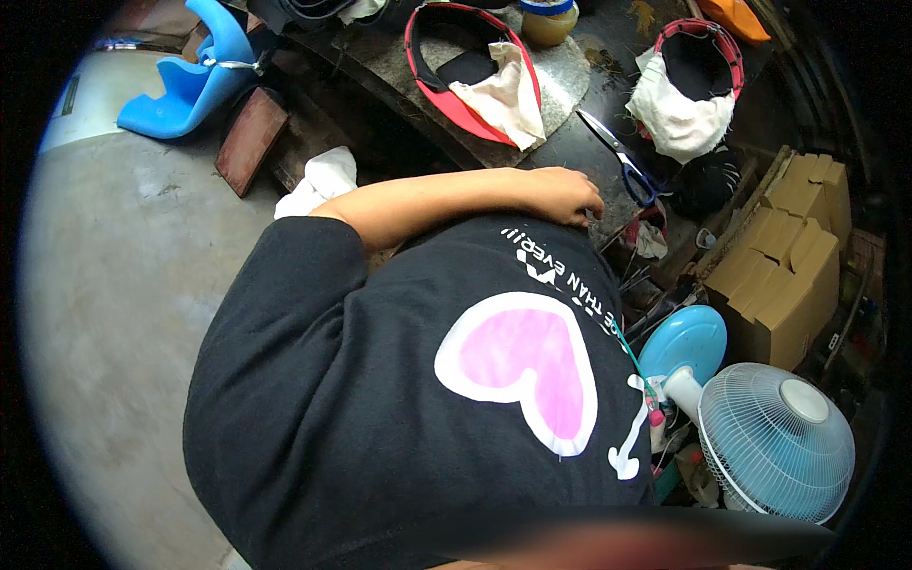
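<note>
a stack of plain brown cardboard boxes (784,266) stands at the right, beside the dark table and behind the fan.

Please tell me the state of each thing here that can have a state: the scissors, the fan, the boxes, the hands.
Scissors: closed, lying flat on the dark bench.
Small fan: tipped back, grille facing up; running or not, cannot tell.
Cardboard boxes: flaps closed, stacked.
Left hand: loosely curled, resting at the bench edge, holding nothing visible.
Right hand: out of view.

workshop | cluttered workbench (608,142) | scissors (622,157) | cardboard boxes (784,261) | concrete floor (114,285)
</note>
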The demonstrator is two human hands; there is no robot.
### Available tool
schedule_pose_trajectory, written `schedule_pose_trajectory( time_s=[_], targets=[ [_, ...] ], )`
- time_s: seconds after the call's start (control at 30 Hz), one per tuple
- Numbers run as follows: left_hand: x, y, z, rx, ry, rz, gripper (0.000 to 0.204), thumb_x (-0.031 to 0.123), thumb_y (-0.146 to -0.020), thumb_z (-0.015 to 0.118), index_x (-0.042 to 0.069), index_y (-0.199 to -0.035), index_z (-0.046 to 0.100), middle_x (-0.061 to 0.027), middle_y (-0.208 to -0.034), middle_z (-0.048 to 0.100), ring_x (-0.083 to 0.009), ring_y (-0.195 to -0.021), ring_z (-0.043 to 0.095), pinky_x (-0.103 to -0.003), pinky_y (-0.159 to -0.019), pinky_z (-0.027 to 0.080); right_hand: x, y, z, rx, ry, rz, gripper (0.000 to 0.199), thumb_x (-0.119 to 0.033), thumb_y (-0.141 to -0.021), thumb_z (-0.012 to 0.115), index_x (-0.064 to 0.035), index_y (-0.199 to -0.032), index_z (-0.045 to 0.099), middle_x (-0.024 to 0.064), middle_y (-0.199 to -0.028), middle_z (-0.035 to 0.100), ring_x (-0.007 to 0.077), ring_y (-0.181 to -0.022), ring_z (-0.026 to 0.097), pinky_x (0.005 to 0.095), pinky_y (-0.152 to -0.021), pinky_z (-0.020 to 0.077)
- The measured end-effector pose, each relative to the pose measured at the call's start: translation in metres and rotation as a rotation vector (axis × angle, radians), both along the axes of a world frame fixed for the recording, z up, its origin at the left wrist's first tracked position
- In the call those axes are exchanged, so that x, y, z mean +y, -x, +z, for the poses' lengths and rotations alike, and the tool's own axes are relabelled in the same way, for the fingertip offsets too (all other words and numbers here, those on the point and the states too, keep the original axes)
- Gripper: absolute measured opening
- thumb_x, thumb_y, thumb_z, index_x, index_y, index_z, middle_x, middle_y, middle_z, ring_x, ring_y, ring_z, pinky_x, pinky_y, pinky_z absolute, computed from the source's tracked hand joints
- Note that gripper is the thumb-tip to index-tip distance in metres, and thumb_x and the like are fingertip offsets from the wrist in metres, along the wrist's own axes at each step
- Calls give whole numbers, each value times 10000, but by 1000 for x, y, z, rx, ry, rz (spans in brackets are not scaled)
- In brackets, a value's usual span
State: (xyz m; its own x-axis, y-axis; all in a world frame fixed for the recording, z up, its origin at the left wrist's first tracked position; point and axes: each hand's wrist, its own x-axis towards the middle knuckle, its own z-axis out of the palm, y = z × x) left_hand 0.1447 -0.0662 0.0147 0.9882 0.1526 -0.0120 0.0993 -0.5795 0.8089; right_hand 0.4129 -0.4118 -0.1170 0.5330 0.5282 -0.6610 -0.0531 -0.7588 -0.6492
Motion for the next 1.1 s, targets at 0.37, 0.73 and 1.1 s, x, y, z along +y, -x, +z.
schedule_pose_trajectory(
  time_s=[0.37,0.73,1.1],
  targets=[
    [-39,-107,-9,197,-43,-600,434,411,-897,610,84,-1177,661,-174,-1160,647,-386,-1101,576,-478,-925,454,-11,-2,-7,3,-55,-27,291,-222,-983,524,40,-990,652,90,-850,675,193,-768,601,329,-756,472],
    [-85,-150,-31,249,-602,-758,398,361,-863,631,50,-1102,697,-190,-1130,674,-356,-1071,635,-472,-878,488,-19,5,-6,-675,93,233,377,-380,-898,623,-21,-788,659,216,-739,635,386,-694,625,461,-649,466],
    [-94,-130,-29,251,-277,-624,302,325,-801,675,95,-993,722,-193,-934,697,-380,-932,664,-467,-816,527,-6,49,29,-671,-61,-191,292,-327,-844,721,-61,-943,652,118,-813,688,277,-779,675,388,-695,506]
  ],
)
